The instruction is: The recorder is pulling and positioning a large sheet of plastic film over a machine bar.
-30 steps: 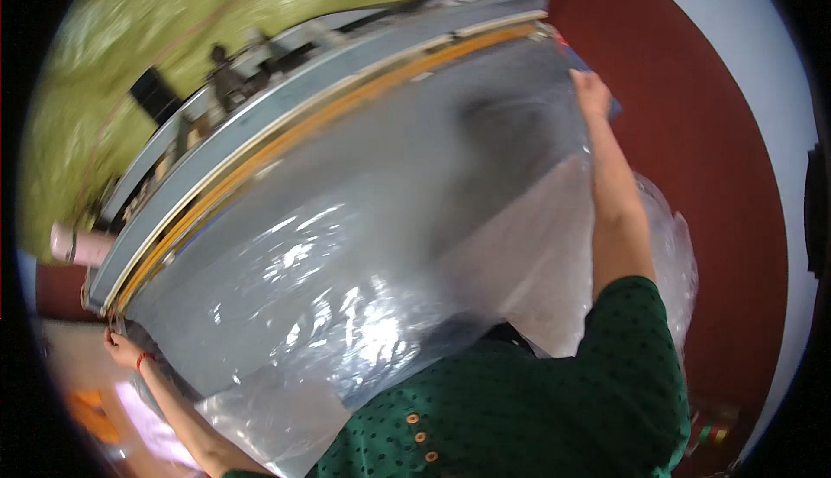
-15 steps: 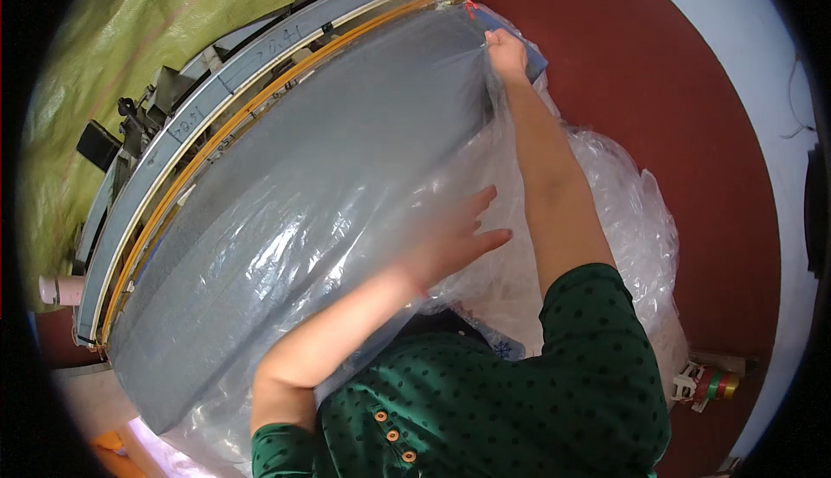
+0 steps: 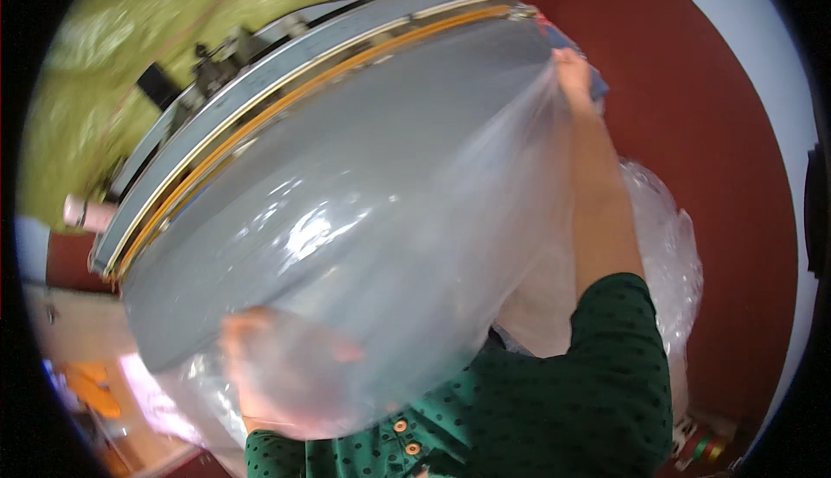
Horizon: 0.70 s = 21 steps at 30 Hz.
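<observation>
Clear plastic sheeting [image 3: 346,244], one large film or bag, lies spread over the grey bed [image 3: 286,209] of a long machine, likely a heat sealer, and spills off its near edge toward the person. It seems to be held stretched so that it lies flat against the one sealing bar [image 3: 286,88], a grey rail edged with an orange strip. Two hands work it. The right hand [image 3: 573,71] reaches to the far corner with its fingers pinched on the film's edge, pulling it taut along the arm. The left hand [image 3: 277,365] is at the near lower edge, under or inside the film and blurred through it; its fingers look spread against the plastic, though whether they grip it cannot be told. More crumpled plastic [image 3: 666,253] bunches beside the right forearm.
</observation>
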Available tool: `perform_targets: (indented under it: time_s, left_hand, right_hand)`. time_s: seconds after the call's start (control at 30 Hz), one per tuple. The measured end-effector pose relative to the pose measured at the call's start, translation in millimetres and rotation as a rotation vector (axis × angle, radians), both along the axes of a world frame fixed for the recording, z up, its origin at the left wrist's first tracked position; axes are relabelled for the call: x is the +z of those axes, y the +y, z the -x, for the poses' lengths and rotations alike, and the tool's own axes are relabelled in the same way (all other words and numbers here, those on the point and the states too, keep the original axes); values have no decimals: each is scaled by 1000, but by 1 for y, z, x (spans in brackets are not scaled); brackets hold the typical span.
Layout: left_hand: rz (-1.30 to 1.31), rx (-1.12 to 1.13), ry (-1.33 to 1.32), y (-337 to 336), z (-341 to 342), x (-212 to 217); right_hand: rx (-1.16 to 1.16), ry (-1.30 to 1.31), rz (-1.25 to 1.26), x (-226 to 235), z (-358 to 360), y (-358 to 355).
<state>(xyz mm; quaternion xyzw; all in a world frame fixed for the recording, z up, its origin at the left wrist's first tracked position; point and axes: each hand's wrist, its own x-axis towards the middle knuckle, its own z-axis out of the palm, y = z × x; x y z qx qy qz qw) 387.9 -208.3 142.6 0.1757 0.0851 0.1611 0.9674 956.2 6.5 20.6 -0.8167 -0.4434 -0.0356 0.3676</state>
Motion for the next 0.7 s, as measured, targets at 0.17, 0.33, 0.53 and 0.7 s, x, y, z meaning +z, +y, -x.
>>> perform_targets:
  time_s: [0.17, 0.33, 0.53, 0.7]
  left_hand:
    - [-121, 519, 253, -83, 125, -48]
    - [-217, 1012, 498, -89, 113, -91]
    - [-321, 1495, 777, -66, 153, -139]
    - [-119, 2034, 782, -64, 302, -28]
  right_hand:
    - [-4, -98, -13, -8, -26, -4]
    - [32, -172, -28, -8, -22, 1]
    - [-31, -200, 21, -20, -35, 7]
    - [-57, -244, 123, -12, -24, 1]
